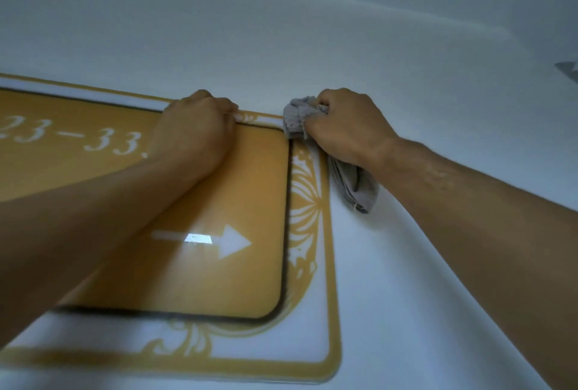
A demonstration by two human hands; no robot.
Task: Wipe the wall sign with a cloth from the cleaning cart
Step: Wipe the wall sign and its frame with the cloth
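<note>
Wiping underway: right hand (pixel 347 122) bunches the grey cloth (pixel 297 119) in its grip at the sign (pixel 250 186)'s upper-right corner; left hand (pixel 195 130), curled empty, braces its top edge. Next, sweep down the right border.

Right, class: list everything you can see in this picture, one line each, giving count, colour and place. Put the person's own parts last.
wall: one, white, fills the view behind everything.
sign: one, gold panel with white numbers and a white arrow, inside a white field with gold scrollwork and a gold border; mounted on the wall, left and centre.
cloth: one, grey, bunched at the sign's upper right corner, with a tail hanging beside the sign's right edge.
dark shape: one, grey, at the far right edge of the wall; too small to tell what it is.
left hand: one, bare, resting on the sign's top edge.
right hand: one, bare, gripping the cloth at the corner.
</note>
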